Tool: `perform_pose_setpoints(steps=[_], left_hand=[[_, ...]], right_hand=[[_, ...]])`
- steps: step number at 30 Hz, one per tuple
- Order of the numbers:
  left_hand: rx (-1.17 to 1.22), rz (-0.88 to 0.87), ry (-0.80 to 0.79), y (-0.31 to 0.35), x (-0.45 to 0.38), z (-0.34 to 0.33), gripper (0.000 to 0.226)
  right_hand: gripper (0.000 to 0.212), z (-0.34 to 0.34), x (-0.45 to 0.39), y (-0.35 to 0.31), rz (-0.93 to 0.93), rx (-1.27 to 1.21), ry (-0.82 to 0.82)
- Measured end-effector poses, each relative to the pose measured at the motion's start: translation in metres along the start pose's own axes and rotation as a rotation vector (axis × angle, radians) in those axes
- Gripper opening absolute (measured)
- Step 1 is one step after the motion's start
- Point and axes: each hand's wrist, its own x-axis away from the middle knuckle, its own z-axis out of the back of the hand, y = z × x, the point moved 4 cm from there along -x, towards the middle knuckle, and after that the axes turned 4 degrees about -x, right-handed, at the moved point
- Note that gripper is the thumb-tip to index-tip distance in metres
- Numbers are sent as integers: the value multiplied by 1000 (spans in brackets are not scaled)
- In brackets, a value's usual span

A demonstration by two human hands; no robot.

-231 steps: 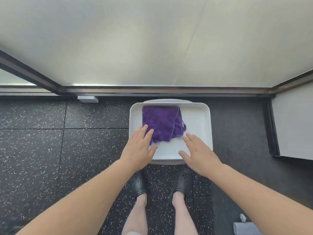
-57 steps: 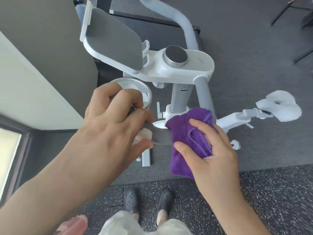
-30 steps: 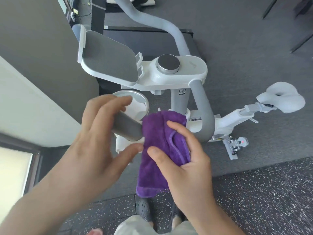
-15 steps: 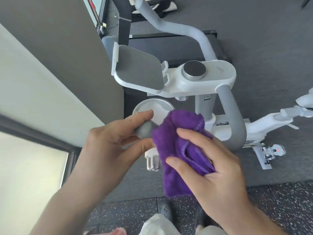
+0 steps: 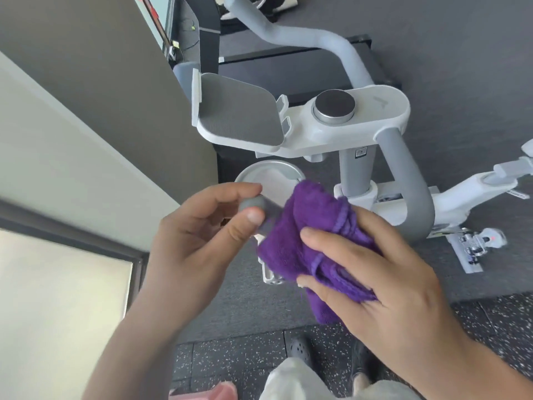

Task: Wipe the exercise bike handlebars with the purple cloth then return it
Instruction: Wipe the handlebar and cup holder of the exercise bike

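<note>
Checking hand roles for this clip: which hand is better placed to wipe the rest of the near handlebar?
Right. The right hand holds the purple cloth wrapped against the handlebar; the left hand only pinches its tip.

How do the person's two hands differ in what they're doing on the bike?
The left hand pinches the bare grey handlebar tip between thumb and fingers; the right hand grips the purple cloth wrapped over the bar. The left touches the bar directly, the right only through cloth. Both work on the same near handlebar.

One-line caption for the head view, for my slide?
Right hand wraps purple cloth round grey handlebar end, pinched by left hand.
</note>
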Motion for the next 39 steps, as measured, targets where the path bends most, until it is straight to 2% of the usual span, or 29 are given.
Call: perform_pose_setpoints(steps=[6, 10, 12, 17, 20, 25, 30, 34, 36, 39], left_hand=[[140, -36, -9, -3, -3, -14, 14], [164, -15, 39, -13, 8, -14, 23], [165, 0, 62, -18, 13, -16, 28], [284, 29, 124, -21, 21, -12, 26], [206, -28, 125, -21, 28, -13, 28], [-215, -255, 127, -29, 47, -31, 55], [-374, -354, 183, -37, 50, -41, 68], [-470, -409, 169, -44, 58, -46, 74], [-528, -445, 144, -47, 61, -49, 75], [-536, -456, 154, -48, 59, -50, 75]], right_hand=[[55, -9, -27, -10, -37, 87, 48], [45, 0, -1, -4, -46, 170, 5], [43, 3, 3, -4, -53, 203, 33], [44, -12, -41, -25, 123, 153, 112], [45, -8, -24, -13, 76, 127, 63], [46, 7, -12, 4, -87, 65, -44], [47, 0, -62, -8, -9, -20, -143], [45, 15, -37, 1, -38, 39, -255], [47, 18, -28, 2, -55, 79, -253], [42, 9, -49, -10, 50, 78, -204]])
